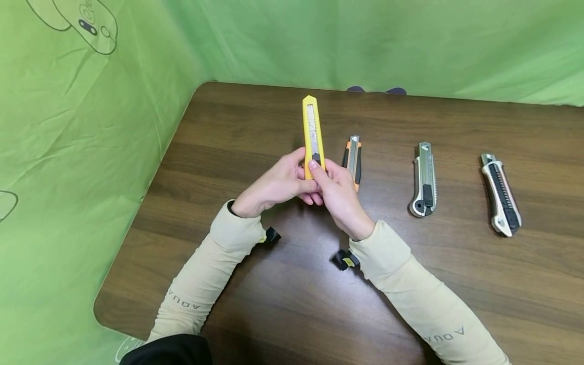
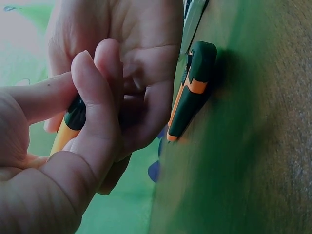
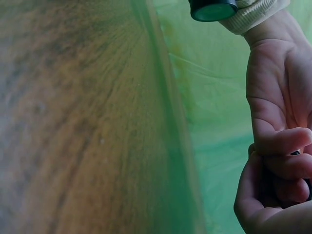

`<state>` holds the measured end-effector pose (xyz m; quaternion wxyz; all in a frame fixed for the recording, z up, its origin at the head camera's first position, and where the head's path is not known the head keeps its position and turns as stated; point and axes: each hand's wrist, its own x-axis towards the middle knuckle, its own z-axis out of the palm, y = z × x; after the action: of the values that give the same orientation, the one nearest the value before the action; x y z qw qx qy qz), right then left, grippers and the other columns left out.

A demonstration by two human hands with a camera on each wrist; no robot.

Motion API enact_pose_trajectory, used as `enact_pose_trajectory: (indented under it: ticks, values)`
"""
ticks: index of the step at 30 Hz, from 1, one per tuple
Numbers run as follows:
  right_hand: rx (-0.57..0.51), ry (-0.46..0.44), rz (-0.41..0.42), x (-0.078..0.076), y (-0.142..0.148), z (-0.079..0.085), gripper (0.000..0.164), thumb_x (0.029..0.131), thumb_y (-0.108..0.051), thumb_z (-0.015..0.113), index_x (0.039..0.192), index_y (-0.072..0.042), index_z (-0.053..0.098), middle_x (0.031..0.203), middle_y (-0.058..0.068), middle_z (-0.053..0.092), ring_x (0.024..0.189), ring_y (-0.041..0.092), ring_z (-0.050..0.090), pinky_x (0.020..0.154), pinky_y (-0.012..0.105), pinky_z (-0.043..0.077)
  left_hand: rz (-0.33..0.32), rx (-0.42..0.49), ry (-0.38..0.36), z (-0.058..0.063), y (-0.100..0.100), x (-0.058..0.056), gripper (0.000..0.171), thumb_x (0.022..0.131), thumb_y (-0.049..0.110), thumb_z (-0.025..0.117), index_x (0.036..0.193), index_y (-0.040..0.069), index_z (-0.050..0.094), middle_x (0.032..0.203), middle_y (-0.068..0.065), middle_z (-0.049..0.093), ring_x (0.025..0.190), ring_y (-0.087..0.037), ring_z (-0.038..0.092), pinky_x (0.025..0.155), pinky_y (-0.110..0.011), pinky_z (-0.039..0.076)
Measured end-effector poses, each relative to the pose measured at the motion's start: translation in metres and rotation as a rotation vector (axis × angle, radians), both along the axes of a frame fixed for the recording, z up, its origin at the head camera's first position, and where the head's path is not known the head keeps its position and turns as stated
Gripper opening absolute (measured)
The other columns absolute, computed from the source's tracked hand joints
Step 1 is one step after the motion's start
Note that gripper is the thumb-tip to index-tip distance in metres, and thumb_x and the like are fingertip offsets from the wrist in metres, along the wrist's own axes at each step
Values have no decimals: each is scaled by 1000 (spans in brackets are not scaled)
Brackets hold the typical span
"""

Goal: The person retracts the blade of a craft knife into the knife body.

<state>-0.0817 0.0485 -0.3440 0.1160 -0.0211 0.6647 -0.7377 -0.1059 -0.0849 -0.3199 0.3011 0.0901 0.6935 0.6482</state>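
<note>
We hold yellow utility knife [image 1: 313, 136] above desk [image 1: 255, 294], tip pointing away. Left hand [image 1: 274, 185] wraps its lower end; right hand [image 1: 336, 195] grips too, thumb on black slider. Orange-black knife [image 1: 353, 159] lies just beside.

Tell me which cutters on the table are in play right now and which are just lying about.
In hand:
yellow cutter, held by left hand and right hand, right thumb on its slider.

Lying about:
orange-and-black cutter, beside the right hand
silver cutter
silver-and-black cutter
</note>
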Motion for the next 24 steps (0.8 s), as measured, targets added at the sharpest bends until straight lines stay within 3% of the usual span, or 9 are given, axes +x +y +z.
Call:
enact_pose_trajectory:
  ticks: [21, 24]
  values:
    - [14, -2, -33, -1, 0, -2, 34, 90, -38, 50, 79, -6, 57, 50, -3, 49, 46, 10, 48, 44, 20, 37, -34, -5, -1, 2, 0, 3, 36, 82, -6, 56, 111, 5, 37, 69, -20, 63, 60, -24, 65, 57, -37, 56]
    - [8, -20, -38, -1, 1, -2, 34, 90, -38, 51, 80, -6, 58, 51, -4, 50, 47, 9, 48, 44, 19, 38, -37, -10, -8, 2, 0, 3, 38, 82, -6, 57, 112, 4, 36, 72, -24, 63, 60, -25, 65, 58, -39, 56]
